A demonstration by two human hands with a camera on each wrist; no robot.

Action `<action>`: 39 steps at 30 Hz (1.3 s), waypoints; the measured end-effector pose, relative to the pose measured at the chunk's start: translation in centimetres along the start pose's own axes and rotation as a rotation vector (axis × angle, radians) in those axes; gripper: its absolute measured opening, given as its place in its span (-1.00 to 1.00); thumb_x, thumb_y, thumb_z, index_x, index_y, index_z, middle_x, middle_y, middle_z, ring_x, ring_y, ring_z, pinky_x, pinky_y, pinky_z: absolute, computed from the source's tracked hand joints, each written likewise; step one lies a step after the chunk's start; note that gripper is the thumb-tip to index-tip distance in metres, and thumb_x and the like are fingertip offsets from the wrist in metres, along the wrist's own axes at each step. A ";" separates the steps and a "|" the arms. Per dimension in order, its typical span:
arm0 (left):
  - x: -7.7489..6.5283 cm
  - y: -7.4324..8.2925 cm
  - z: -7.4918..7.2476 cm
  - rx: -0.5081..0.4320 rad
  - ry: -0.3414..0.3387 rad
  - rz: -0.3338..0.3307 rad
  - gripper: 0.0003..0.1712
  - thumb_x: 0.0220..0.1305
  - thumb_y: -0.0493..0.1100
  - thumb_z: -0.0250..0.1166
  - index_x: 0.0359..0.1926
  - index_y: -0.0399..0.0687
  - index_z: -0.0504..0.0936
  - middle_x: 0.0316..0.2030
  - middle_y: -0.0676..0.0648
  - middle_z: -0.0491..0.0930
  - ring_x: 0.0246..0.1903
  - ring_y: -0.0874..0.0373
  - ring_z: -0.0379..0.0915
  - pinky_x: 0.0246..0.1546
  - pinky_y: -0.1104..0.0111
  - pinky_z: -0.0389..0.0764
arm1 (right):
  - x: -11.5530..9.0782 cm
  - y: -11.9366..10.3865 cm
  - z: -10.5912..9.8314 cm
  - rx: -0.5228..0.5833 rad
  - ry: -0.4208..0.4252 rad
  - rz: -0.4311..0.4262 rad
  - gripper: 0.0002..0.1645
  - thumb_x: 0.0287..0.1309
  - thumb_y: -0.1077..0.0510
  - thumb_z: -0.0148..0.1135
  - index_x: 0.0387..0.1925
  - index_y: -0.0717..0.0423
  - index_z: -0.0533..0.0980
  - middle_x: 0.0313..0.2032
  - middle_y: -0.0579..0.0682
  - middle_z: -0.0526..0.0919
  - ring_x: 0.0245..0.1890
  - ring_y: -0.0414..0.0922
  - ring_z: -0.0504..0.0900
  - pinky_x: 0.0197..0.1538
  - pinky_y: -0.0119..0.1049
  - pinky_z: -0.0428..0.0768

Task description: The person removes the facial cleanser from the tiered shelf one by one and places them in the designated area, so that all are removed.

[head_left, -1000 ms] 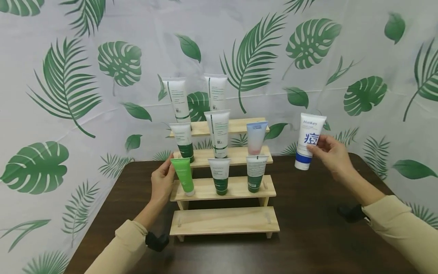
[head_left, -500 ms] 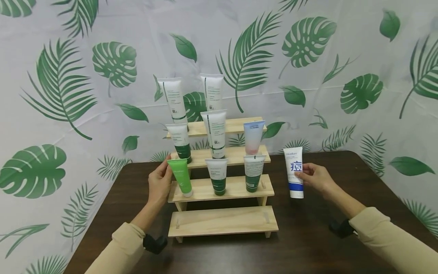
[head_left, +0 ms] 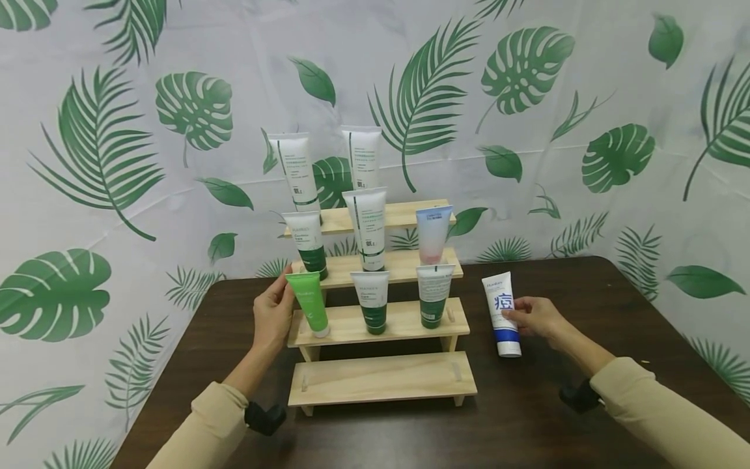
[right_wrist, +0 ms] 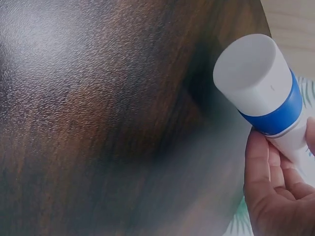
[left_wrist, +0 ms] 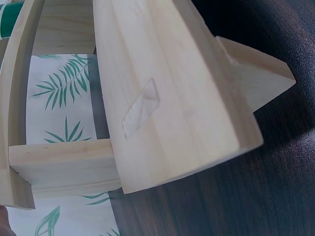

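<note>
My right hand (head_left: pixel 536 317) pinches a white squeeze tube (head_left: pixel 500 312) with a blue band and blue lettering, to the right of the stepped wooden display stand (head_left: pixel 383 378). In the right wrist view, the tube's white cap (right_wrist: pixel 251 73) points toward the camera, with fingers and thumb around the tube's body. My left hand (head_left: pixel 273 316) grips the left end of the stand's middle tiers, beside a green tube (head_left: pixel 310 303) that hides part of the fingers. Only a sliver of that hand shows at the lower-left corner of the left wrist view.
Several tubes stand cap-down on the upper tiers, among them a blue-pink tube (head_left: pixel 433 234) and a white-and-green tube (head_left: pixel 372 303). The lowest tier (head_left: pixel 383 379) is bare wood. A leaf-print cloth (head_left: pixel 222 39) hangs behind the dark table (head_left: pixel 527 423).
My right hand has lowered the white-and-blue tube and brought it leftward, nearer the stand and down toward the table. My left hand keeps its place on the stand.
</note>
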State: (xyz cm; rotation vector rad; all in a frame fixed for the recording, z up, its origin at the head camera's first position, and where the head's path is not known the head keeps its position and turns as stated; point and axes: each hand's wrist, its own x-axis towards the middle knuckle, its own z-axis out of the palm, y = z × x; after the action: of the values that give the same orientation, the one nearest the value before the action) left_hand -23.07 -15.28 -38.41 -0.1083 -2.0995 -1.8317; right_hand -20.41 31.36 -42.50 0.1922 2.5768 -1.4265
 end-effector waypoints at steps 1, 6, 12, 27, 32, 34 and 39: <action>0.0 0.0 0.0 0.000 -0.001 0.000 -0.52 0.38 -0.17 0.12 0.24 -0.29 0.38 0.28 -0.10 0.34 0.29 0.11 0.24 0.01 0.74 0.37 | 0.0 0.1 0.0 -0.002 -0.004 0.005 -0.29 0.25 0.06 0.19 0.12 0.61 0.23 -0.12 0.36 0.50 -0.28 -0.08 0.61 -0.14 -0.09 0.67; -0.1 0.0 0.0 -0.008 0.000 0.010 -0.52 0.37 -0.17 0.12 0.24 -0.29 0.38 0.27 -0.11 0.35 0.28 0.10 0.25 0.01 0.73 0.38 | 0.1 0.6 -0.1 -0.002 -0.025 0.018 -0.29 0.26 0.08 0.17 0.13 0.64 0.21 -0.09 0.43 0.47 -0.25 -0.03 0.62 -0.14 -0.06 0.66; -0.1 -0.1 0.0 -0.003 -0.002 0.025 -0.52 0.37 -0.18 0.13 0.24 -0.30 0.38 0.27 -0.13 0.35 0.28 0.09 0.25 0.03 0.72 0.37 | 0.3 0.9 -0.1 -0.002 -0.041 0.035 -0.31 0.28 0.09 0.14 0.12 0.66 0.22 -0.11 0.40 0.48 -0.27 -0.07 0.61 -0.17 -0.07 0.67; -0.1 -0.2 0.3 0.017 0.004 0.022 -0.51 0.37 -0.17 0.12 0.25 -0.30 0.37 0.27 -0.13 0.35 0.29 0.10 0.24 0.08 0.68 0.36 | 0.6 1.1 -0.1 0.019 -0.068 0.091 -0.30 0.30 0.08 0.11 0.11 0.68 0.21 -0.16 0.36 0.51 -0.38 -0.17 0.57 -0.20 -0.13 0.68; 0.0 -0.3 0.3 0.021 0.012 0.027 -0.51 0.38 -0.17 0.12 0.24 -0.32 0.38 0.27 -0.13 0.36 0.29 0.07 0.25 0.05 0.71 0.37 | 0.8 1.0 -0.2 0.046 -0.089 0.096 -0.31 0.31 0.11 0.08 0.13 0.70 0.17 -0.17 0.35 0.52 -0.37 -0.17 0.59 -0.18 -0.12 0.68; 0.1 -0.4 0.2 0.020 0.014 0.031 -0.52 0.37 -0.18 0.12 0.24 -0.33 0.38 0.26 -0.14 0.36 0.29 0.07 0.25 0.03 0.72 0.37 | 0.8 1.0 -0.3 0.051 -0.091 0.100 -0.30 0.31 0.11 0.08 0.15 0.70 0.16 -0.14 0.38 0.51 -0.35 -0.16 0.59 -0.17 -0.11 0.68; 0.1 -0.5 0.2 0.018 0.018 0.037 -0.53 0.37 -0.20 0.12 0.23 -0.34 0.40 0.26 -0.13 0.37 0.28 0.09 0.26 0.03 0.72 0.37 | 0.8 1.1 -0.5 0.050 -0.092 0.110 -0.26 0.32 0.10 0.08 0.17 0.71 0.11 -0.08 0.44 0.46 -0.32 -0.16 0.58 -0.15 -0.10 0.67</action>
State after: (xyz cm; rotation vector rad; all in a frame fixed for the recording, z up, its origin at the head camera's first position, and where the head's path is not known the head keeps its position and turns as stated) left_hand -23.34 -15.14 -38.85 -0.1243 -2.0874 -1.7858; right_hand -21.01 32.37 -43.35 0.2643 2.4199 -1.4261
